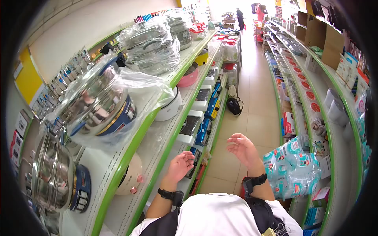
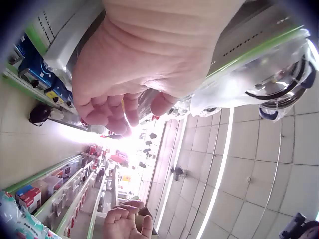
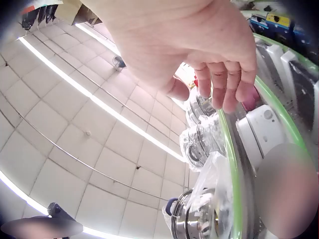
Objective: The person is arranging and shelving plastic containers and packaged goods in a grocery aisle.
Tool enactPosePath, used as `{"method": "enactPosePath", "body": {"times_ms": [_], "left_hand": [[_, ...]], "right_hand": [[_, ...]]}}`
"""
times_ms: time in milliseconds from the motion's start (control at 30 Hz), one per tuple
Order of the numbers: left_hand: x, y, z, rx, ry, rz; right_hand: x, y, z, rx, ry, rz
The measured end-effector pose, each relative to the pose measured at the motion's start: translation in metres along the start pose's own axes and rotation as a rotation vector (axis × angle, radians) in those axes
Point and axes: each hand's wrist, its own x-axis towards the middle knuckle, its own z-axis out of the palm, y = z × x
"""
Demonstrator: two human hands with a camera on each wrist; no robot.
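Observation:
Both hands are raised in front of the chest above a shop aisle, apart from each other and holding nothing. My left hand [image 1: 180,167] has loosely bent fingers and is nearest to the left shelving. Over the aisle floor [image 1: 226,167], my right hand [image 1: 243,149] points its relaxed fingers to the left. Close to the left hand are boxed goods [image 1: 204,131] on a lower shelf. Higher up on the left stands a steel pot with a blue base [image 1: 106,106], loosely wrapped in clear plastic. A white pot [image 1: 169,106] sits on the shelf below it.
More plastic-wrapped steel pots [image 1: 147,47] line the left top shelf. Teal plastic packs [image 1: 293,169] stick out from the right shelving beside the right forearm. A black bag [image 1: 234,105] lies on the floor ahead. Far down the aisle stands a person in dark clothes [image 1: 240,19].

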Motion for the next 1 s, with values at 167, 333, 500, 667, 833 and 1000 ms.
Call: {"method": "enactPosePath", "body": {"times_ms": [167, 333, 500, 667, 833, 1000], "left_hand": [[0.125, 0.011, 0.027, 0.029, -0.11, -0.127], [0.282, 0.011, 0.055, 0.019, -0.262, -0.258], [0.443, 0.015, 0.099, 0.06, -0.5, -0.33], [0.572, 0.012, 0.146, 0.169, -0.636, -0.446], [0.651, 0.004, 0.171, 0.138, -0.657, -0.579], [0.73, 0.013, 0.18, 0.145, -0.634, -0.603]], "right_hand": [[0.051, -0.043, -0.036, 0.021, 0.118, -0.102], [0.091, -0.09, -0.083, -0.076, 0.288, -0.23], [0.142, -0.134, -0.133, -0.153, 0.459, -0.374], [0.18, -0.16, -0.173, -0.068, 0.572, -0.523], [0.213, -0.197, -0.224, -0.018, 0.614, -0.573], [0.263, -0.259, -0.279, -0.011, 0.675, -0.667]]}}
